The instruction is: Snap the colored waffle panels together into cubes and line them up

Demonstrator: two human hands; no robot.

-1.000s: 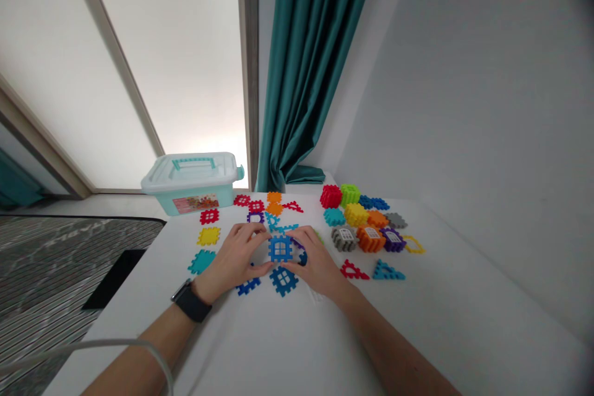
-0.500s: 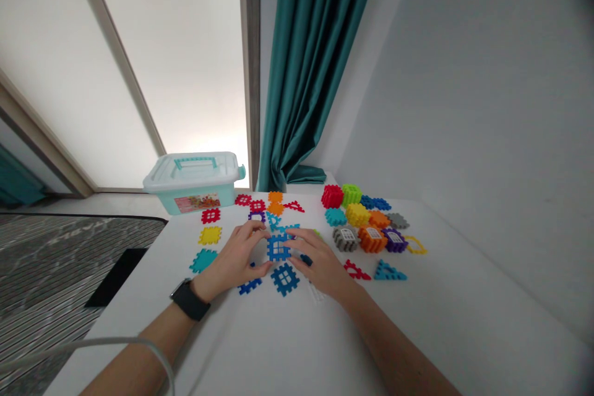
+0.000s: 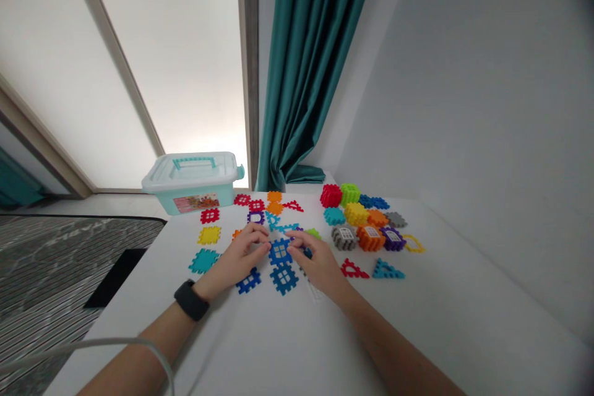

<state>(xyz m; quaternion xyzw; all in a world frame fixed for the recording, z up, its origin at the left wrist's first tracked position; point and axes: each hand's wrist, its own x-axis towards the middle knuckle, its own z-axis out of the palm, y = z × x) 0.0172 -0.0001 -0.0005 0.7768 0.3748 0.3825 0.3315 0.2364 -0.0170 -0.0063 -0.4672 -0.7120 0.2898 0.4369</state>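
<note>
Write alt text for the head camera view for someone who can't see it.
The left hand and right hand meet at a blue waffle-shaped plastic piece on a white table, among scattered colourful pieces. Built-up blocks of the same pieces sit to the right. A lidded mint storage box stands at the far edge, near a teal curtain.

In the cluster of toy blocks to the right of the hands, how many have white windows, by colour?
Grey block: 1
Orange block: 1
Purple block: 1
Total: 3
</note>
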